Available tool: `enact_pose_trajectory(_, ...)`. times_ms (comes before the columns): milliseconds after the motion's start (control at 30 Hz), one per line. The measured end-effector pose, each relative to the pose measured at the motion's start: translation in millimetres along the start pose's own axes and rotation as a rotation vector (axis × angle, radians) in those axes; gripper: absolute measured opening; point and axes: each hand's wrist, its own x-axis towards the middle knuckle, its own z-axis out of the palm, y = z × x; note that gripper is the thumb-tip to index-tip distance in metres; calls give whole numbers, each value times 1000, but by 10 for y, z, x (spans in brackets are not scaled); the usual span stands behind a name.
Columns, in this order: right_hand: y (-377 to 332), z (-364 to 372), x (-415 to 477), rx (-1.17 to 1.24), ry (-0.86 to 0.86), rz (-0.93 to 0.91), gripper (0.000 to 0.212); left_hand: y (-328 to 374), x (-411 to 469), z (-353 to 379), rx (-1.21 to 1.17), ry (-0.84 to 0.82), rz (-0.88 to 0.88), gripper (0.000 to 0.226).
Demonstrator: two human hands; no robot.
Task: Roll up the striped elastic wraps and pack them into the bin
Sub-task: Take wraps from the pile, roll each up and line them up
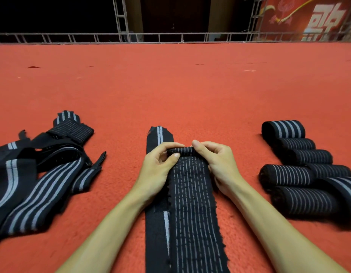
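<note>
Centre of carpet (170,85): my left hand (160,164) and right hand (216,162) both pinch the wrap's (192,213) curled far end; roll barely begun. Next: roll toward me, tight, edges aligned. Finished rolls (300,168) right, loose pile (42,174) left, no bin visible.

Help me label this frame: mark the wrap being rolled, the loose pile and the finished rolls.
wrap being rolled (191,194): head view, middle of its flat striped length.
loose pile (42,186): head view, a striped band at left.
finished rolls (284,129): head view, farthest roll's striped side.
</note>
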Motion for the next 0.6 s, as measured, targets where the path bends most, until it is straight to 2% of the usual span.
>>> enact_pose_trajectory(133, 0, -27, -4, 4, -11, -22, 13, 23, -8, 16, -92, -18, -60, 21)
enact_pose_trajectory(267, 19, -21, -15, -65, -55, -56, 5, 23, 3, 28, -37, 19, -41, 14)
enact_pose_trajectory(467, -11, -28, -37, -132, -80, -150, 20, -11, 9, 42, 125, 52, -109, 22)
enact_pose_trajectory(600, -6, -38, -51, -93, -96, -152, 21, 1, -16, 40, 71, 18, -109, 14)
